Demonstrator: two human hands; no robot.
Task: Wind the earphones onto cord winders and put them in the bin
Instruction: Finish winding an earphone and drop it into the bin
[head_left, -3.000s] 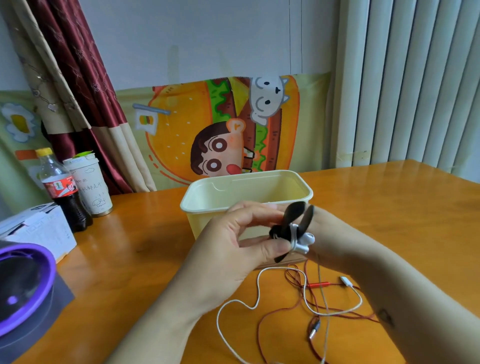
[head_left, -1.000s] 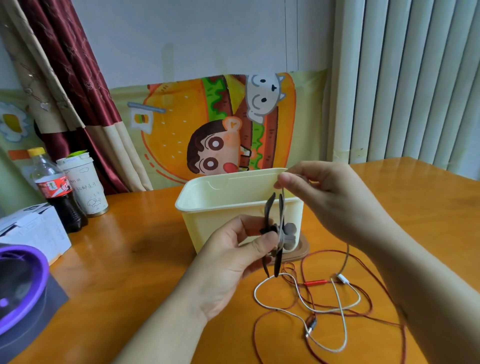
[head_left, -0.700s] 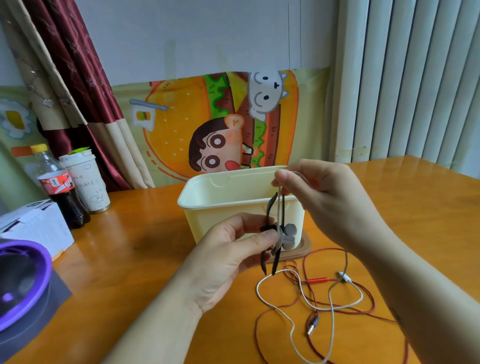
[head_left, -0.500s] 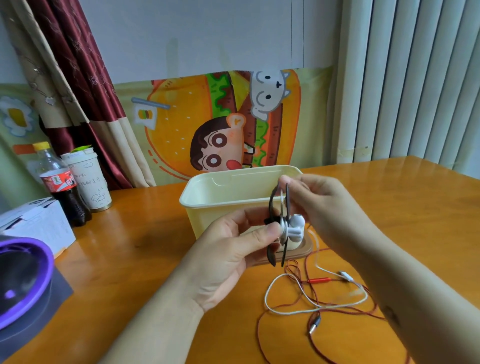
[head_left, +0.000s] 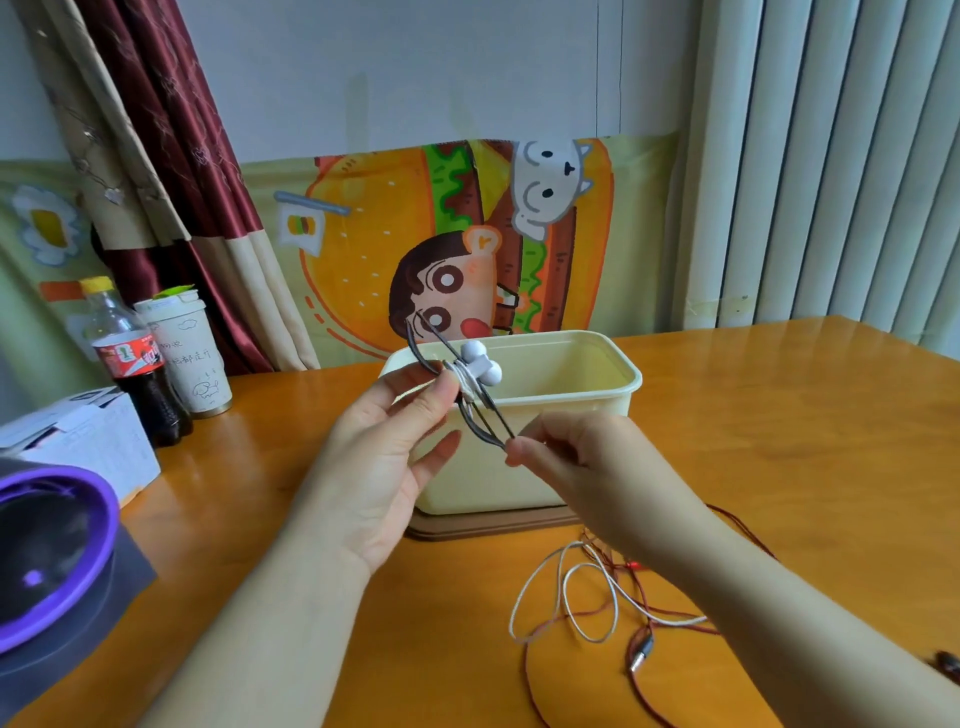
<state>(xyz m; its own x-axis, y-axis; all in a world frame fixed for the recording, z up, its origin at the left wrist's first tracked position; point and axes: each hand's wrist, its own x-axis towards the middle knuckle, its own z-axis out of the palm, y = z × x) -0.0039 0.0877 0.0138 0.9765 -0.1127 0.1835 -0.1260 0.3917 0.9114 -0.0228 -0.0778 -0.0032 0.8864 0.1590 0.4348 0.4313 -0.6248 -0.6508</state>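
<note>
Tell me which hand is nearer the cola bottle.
Left. The left hand is right of the cola bottle, holding the winder; the right hand is farther right, past the bin.

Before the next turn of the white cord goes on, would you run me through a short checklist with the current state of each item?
1. Left hand pinches the black cord winder at its middle: ok.
2. White earbuds sit against the winder: ok.
3. Right hand fingertips grip at the winder's lower tip: ok; whether they hold the cord, cannot tell.
4. White cord fully wound: not ok, loops lie on the table.
5. White cord free of the red cord: not ok, they cross.
6. Bin open: ok.
</note>
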